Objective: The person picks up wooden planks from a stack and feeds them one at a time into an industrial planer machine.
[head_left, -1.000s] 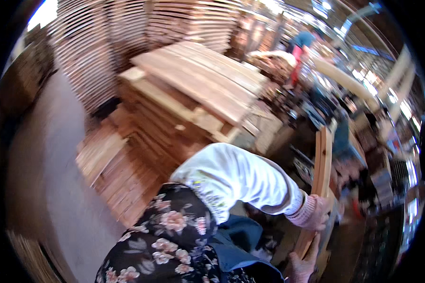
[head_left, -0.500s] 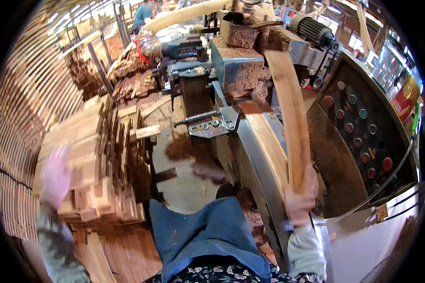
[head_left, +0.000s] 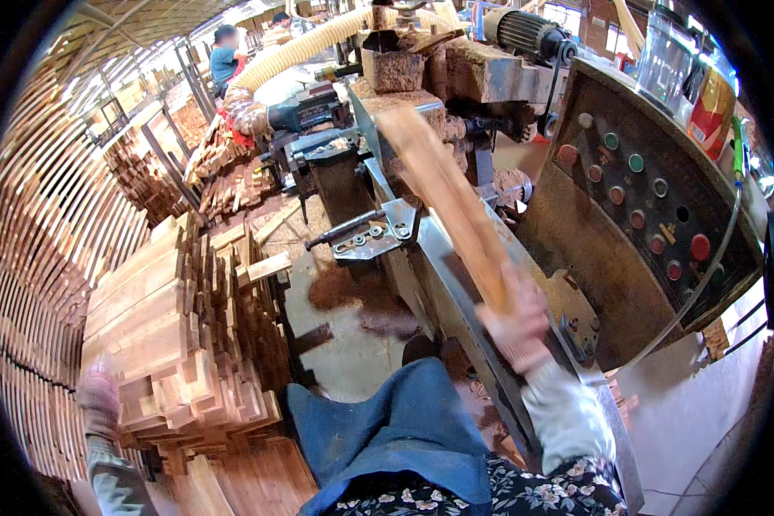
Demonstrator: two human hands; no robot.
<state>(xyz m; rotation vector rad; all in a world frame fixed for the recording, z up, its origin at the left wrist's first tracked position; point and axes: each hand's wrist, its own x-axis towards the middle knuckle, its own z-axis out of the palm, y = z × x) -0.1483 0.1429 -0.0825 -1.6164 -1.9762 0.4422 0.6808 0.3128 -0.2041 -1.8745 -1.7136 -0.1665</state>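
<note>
My right hand (head_left: 518, 320), in a pale glove, grips the near end of a long wooden board (head_left: 456, 198). The board slants away to the far left above the metal bed (head_left: 456, 284) of a woodworking machine, its far end blurred in front of the machine's block-shaped housing (head_left: 396, 116). At the left, my gloved left hand (head_left: 100, 394) is at the near left edge of a stack of wooden boards (head_left: 138, 331). Its fingers are hard to make out.
A clamp-like metal bracket (head_left: 374, 236) juts from the bed's left side. A control panel (head_left: 654, 189) with coloured buttons stands at the right, a motor (head_left: 525, 33) behind. A ribbed hose (head_left: 318, 43) runs across the back, where a person (head_left: 224, 60) stands.
The board in my right hand has swung left across the machine bed. My left hand has moved down along the stack's left edge. The whole view has shifted a little.
</note>
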